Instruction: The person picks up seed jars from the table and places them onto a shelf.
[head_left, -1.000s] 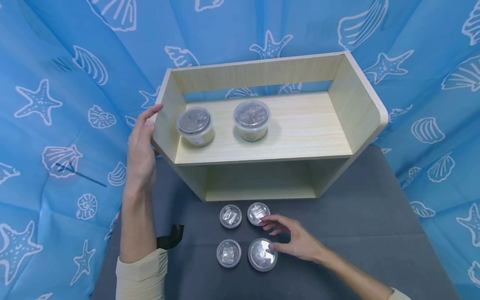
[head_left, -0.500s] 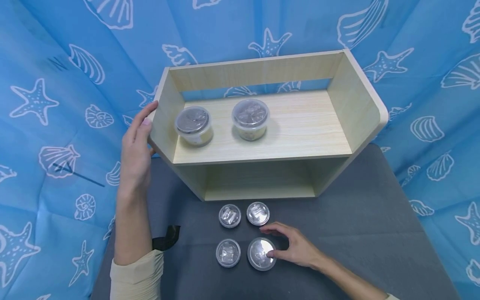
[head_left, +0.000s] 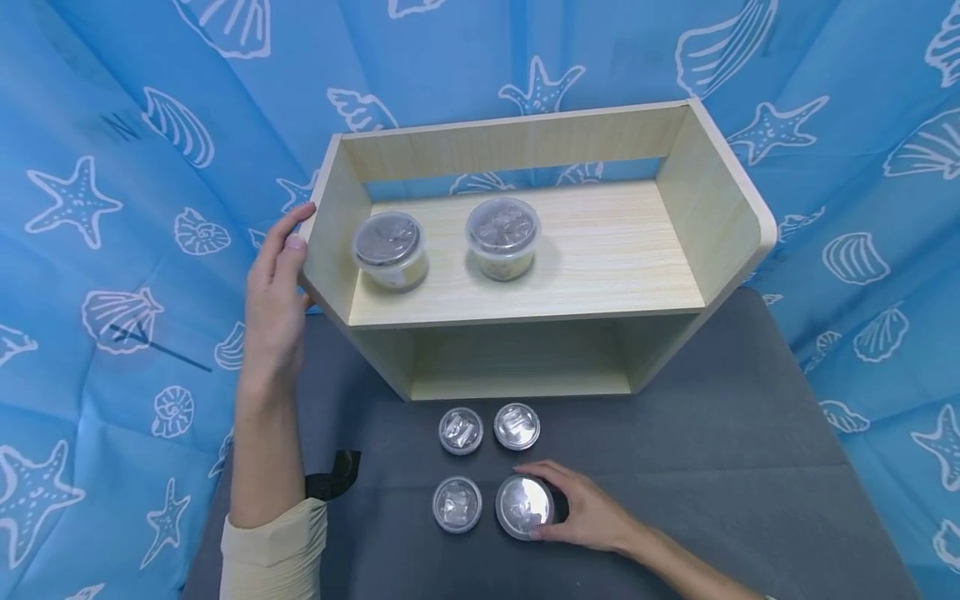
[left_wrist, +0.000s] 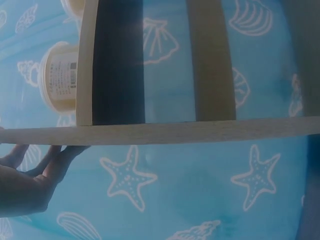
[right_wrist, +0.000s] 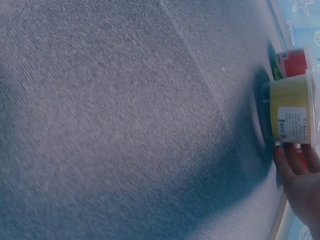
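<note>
My right hand (head_left: 588,510) grips a round clear-lidded plastic tub (head_left: 520,505) on the dark cloth, thumb at its near side and fingers at its far side. In the right wrist view this tub has a yellow wrap with a white barcode label (right_wrist: 292,124), and my fingertips (right_wrist: 290,148) lie against its side. My left hand (head_left: 273,325) rests with extended fingers against the outer left side of a pale wooden two-level shelf (head_left: 600,250). The left wrist view shows those fingertips touching the side panel (left_wrist: 175,134) from outside.
Three more lidded tubs stand on the cloth: two near the shelf's front (head_left: 461,431) (head_left: 517,426) and one left of the gripped tub (head_left: 457,505). Two lidded tubs stand on the upper shelf, one at the left (head_left: 390,250), one mid-shelf (head_left: 502,237). A blue seashell curtain (head_left: 150,250) hangs behind.
My right hand has drawn back from the tub near the shelf and closed around the large near tub. The left hand stays at the shelf's side, shifted only slightly.
</note>
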